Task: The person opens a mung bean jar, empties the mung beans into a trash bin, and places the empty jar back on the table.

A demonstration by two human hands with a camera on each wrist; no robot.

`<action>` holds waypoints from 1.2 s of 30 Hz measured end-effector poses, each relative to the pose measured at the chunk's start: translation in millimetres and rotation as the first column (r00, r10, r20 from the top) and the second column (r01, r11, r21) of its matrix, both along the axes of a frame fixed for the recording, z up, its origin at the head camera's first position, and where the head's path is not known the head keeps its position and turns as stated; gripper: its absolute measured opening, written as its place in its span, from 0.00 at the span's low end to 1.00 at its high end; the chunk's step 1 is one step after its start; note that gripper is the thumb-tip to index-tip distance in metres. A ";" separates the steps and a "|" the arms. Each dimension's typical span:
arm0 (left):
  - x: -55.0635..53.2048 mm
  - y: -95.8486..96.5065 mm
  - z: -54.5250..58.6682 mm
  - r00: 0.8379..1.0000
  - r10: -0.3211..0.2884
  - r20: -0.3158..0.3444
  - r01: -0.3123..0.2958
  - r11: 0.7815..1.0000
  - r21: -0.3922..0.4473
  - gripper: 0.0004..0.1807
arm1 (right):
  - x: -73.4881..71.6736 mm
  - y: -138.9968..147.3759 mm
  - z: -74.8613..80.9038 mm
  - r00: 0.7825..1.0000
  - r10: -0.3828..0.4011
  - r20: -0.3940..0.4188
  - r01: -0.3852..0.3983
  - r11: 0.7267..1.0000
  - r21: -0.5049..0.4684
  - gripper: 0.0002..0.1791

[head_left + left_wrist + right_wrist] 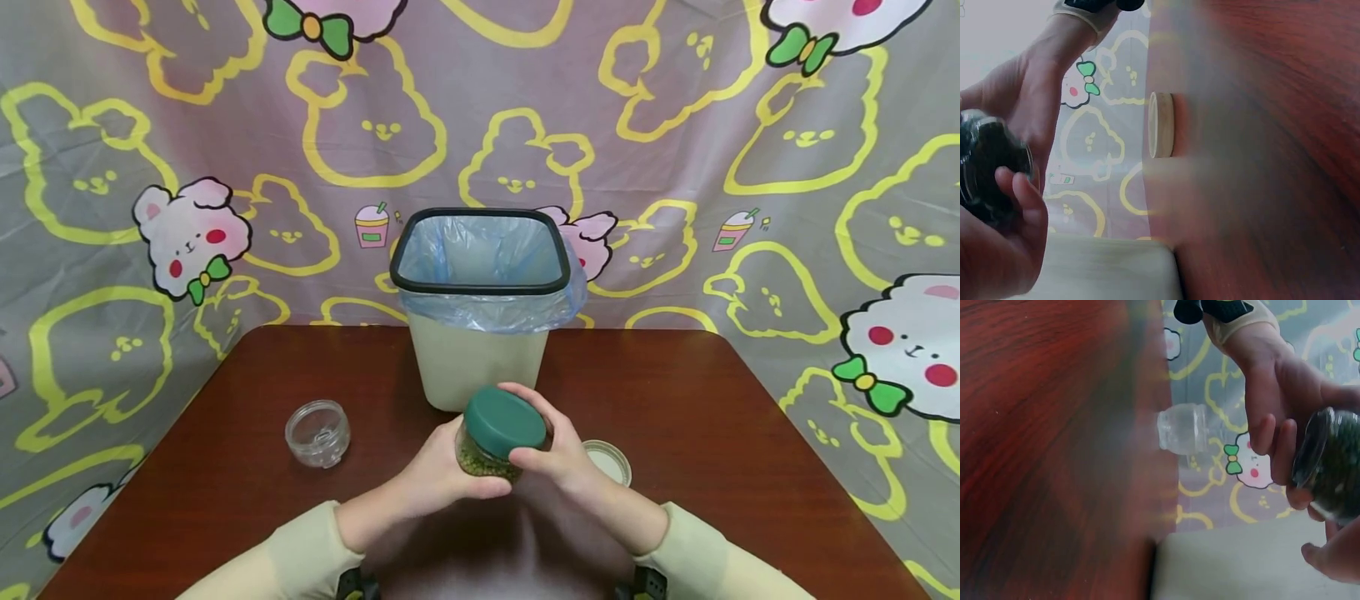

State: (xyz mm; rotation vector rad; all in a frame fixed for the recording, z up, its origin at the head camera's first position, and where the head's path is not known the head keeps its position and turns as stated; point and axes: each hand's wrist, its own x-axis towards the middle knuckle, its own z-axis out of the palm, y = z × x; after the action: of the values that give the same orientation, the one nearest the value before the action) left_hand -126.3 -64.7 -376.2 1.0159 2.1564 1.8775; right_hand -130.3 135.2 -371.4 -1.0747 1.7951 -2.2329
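A glass jar (480,461) with a green lid (505,422) and small green bits inside is held above the table, tilted, in front of the bin. My left hand (442,471) grips the jar's glass body from the left. On the right, my right hand (558,446) pinches the lid between thumb and fingers. The dark contents of the jar (1338,465) show through the glass in the right wrist view. To the left stands a small clear jar (318,434) without a lid. A round pale lid (608,463) lies by my right forearm, partly hidden behind it.
A cream waste bin (480,354) with a black rim and a blue bag (491,312) stands at the back of the brown table (675,400). Behind it hangs a patterned cloth (660,167).
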 end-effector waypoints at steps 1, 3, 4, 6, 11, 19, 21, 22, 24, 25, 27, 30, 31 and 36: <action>-0.8 -1.3 0.3 0.999 -0.040 0.004 0.039 0.999 0.014 0.35 | -0.7 0.6 0.2 1.000 0.024 -0.009 -0.024 1.000 -0.005 0.41; -2.1 -3.4 1.3 0.994 -0.112 -0.003 0.112 0.993 0.035 0.35 | -2.0 1.3 1.2 0.998 0.061 -0.025 -0.062 0.998 -0.010 0.40; -2.9 -4.3 1.7 0.989 -0.148 -0.013 0.148 0.988 0.043 0.35 | -2.8 1.7 1.3 0.996 0.079 -0.037 -0.080 0.997 -0.010 0.40; -4.4 -5.7 2.2 0.978 -0.208 -0.023 0.209 0.976 0.054 0.37 | -4.2 2.3 1.7 0.991 0.116 -0.060 -0.117 0.993 -0.012 0.41; -5.8 -7.7 1.8 0.951 -0.309 0.010 0.307 0.948 0.082 0.40 | -7.2 3.8 1.8 0.978 0.197 -0.075 -0.199 0.980 -0.020 0.41; 1.6 -0.6 8.7 0.997 -0.079 0.008 0.079 0.997 0.014 0.36 | -5.9 7.7 7.5 0.991 0.123 -0.049 -0.122 0.992 0.020 0.42; 4.5 2.6 11.2 0.999 0.047 -0.009 -0.047 0.998 -0.044 0.39 | -4.1 7.3 7.7 0.997 0.050 -0.052 -0.047 0.998 0.048 0.44; 6.1 4.2 11.8 0.994 0.106 -0.020 -0.107 0.992 -0.070 0.40 | -2.6 6.8 7.6 0.999 0.014 -0.045 -0.011 0.998 0.062 0.44; 8.4 7.0 11.7 0.977 0.206 -0.052 -0.211 0.971 -0.117 0.42 | 0.5 5.0 7.3 0.998 -0.051 -0.028 0.053 0.995 0.084 0.46; 9.3 8.0 11.4 0.968 0.241 -0.065 -0.247 0.959 -0.138 0.43 | 1.9 3.9 7.1 0.997 -0.076 -0.020 0.078 0.993 0.090 0.46; 10.6 9.1 10.9 0.955 0.283 -0.085 -0.294 0.941 -0.167 0.43 | 4.2 2.4 6.7 0.992 -0.122 -0.012 0.123 0.987 0.104 0.46; 11.4 9.2 10.8 0.954 0.284 -0.099 -0.298 0.937 -0.184 0.44 | 5.3 1.8 5.2 0.988 -0.151 -0.030 0.154 0.983 0.105 0.45; 11.5 9.0 11.1 0.957 0.274 -0.101 -0.288 0.940 -0.184 0.44 | 5.2 1.9 4.6 0.987 -0.154 -0.045 0.158 0.982 0.101 0.45; 11.8 8.0 12.5 0.969 0.222 -0.107 -0.239 0.955 -0.177 0.43 | 1.9 3.6 2.5 0.990 -0.093 -0.102 0.100 0.993 0.061 0.46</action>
State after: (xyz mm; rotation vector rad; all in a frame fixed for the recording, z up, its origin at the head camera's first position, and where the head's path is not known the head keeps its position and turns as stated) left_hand -114.5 -56.7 -363.6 0.8550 2.5449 1.7005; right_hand -128.4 138.8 -368.8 -1.1283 1.9864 -2.1916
